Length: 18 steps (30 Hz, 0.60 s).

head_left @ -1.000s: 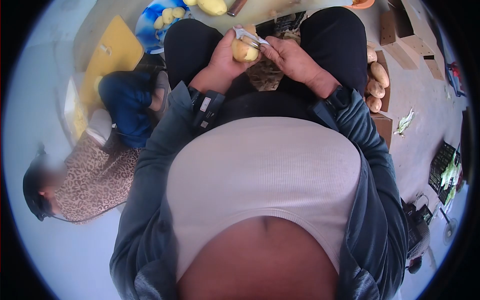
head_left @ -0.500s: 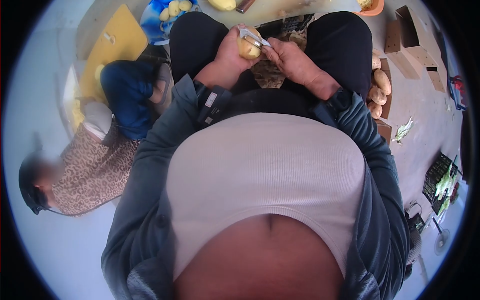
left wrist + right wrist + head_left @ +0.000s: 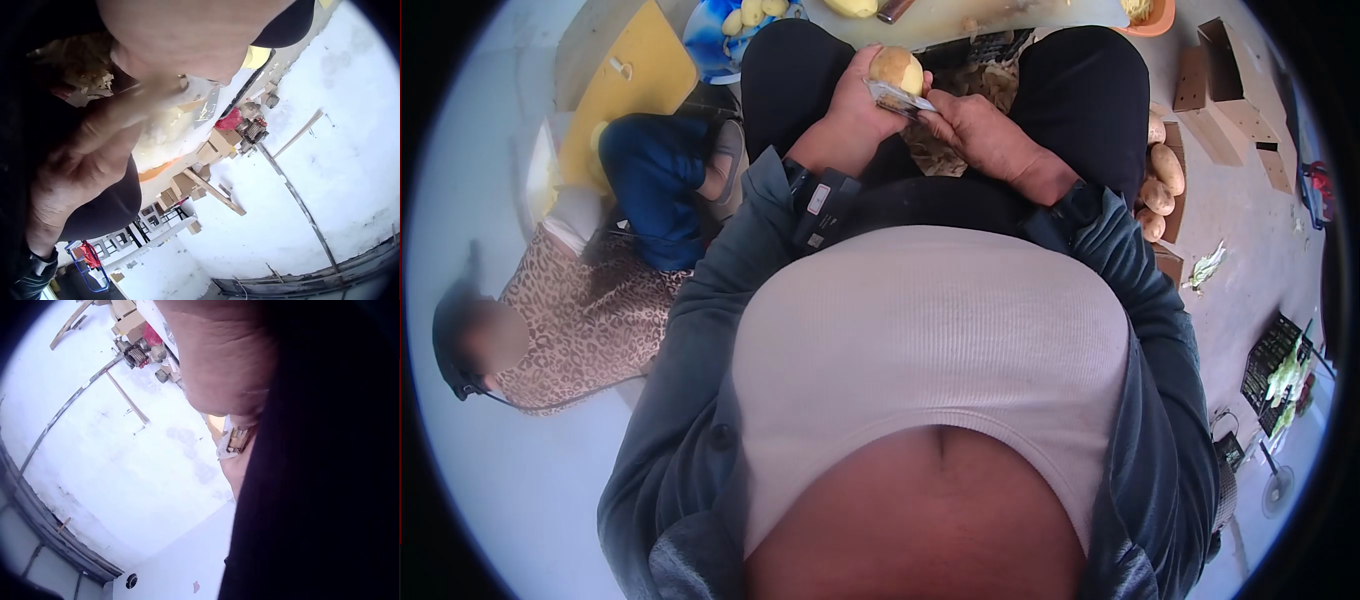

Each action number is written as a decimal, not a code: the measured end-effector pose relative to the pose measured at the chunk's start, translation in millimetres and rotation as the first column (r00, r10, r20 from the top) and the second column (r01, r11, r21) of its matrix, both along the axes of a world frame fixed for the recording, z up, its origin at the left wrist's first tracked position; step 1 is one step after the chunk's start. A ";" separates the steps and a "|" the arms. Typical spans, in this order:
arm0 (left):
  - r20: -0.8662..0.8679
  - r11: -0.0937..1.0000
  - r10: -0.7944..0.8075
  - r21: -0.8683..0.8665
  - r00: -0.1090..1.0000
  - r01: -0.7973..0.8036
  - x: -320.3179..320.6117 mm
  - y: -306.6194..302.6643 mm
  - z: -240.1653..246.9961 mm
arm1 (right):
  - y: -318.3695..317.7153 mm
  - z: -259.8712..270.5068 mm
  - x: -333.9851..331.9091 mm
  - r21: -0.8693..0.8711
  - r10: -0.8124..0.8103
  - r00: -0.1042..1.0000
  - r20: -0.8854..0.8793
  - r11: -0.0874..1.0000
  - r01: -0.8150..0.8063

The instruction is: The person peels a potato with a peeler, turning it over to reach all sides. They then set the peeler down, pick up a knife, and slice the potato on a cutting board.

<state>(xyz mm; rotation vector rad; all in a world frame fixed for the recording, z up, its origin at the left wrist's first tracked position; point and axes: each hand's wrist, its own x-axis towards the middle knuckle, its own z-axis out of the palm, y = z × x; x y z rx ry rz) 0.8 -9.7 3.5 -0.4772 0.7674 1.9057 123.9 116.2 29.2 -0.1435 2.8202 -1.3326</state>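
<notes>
Left hand: gripping potato, part-peeled | right hand: pinching peeler, against potato's near side | peelings: below, between knees

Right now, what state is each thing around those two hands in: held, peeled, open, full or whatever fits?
Left hand: curled round a potato
Right hand: gripping a peeler
Potato: partly peeled
Peeler: held at the potato
Potatoes in the blue-and-white bowl: peeled
Brown potatoes: unpeeled
Cardboard box: open
Orange bowl: holding yellow shreds
</notes>
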 end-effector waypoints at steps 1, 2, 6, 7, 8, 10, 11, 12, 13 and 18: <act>-0.001 1.000 0.000 0.000 1.000 0.000 0.1 -0.1 1.7 | -0.3 0.1 -0.1 0.008 0.003 1.000 -0.006 1.000 -0.003; 0.005 1.000 0.007 -0.003 1.000 -0.007 0.4 0.2 3.3 | -0.4 0.3 0.3 0.008 0.003 1.000 -0.007 1.000 -0.003; 0.076 0.997 0.070 0.035 0.995 -0.073 0.8 -0.7 6.9 | 0.7 -1.9 2.4 -0.047 0.047 0.999 0.025 0.998 -0.046; 0.074 0.997 0.070 0.037 0.995 -0.073 0.8 -1.9 8.1 | 1.4 -3.4 2.7 -0.082 0.075 0.997 -0.003 0.994 -0.075; 0.107 0.995 0.046 0.084 0.993 -0.056 0.2 -3.0 9.9 | 3.6 -4.2 2.1 -0.078 0.077 0.997 -0.007 0.994 -0.077; 0.134 0.990 0.022 0.137 0.991 -0.041 -5.9 -7.6 4.7 | 8.1 -5.8 1.1 -0.230 0.128 0.991 -0.040 0.964 -0.133; 0.108 0.967 -0.048 0.253 0.993 0.019 -10.9 -11.0 -3.0 | 9.1 -8.2 1.0 -0.224 0.130 0.991 -0.043 0.965 -0.136; 0.074 0.928 -0.114 0.363 0.991 0.079 -10.9 -11.1 2.6 | 8.6 -8.2 1.2 -0.367 0.056 0.995 -0.082 0.926 -0.082; 0.072 0.927 -0.111 0.367 0.991 0.078 -7.2 -9.4 6.9 | 9.2 -7.9 1.1 -0.504 -0.023 0.994 -0.109 0.863 -0.035; 0.043 0.990 0.004 0.140 0.999 -0.010 4.0 -8.2 14.9 | 20.7 5.3 -1.0 -0.755 -0.167 0.926 0.337 0.540 0.373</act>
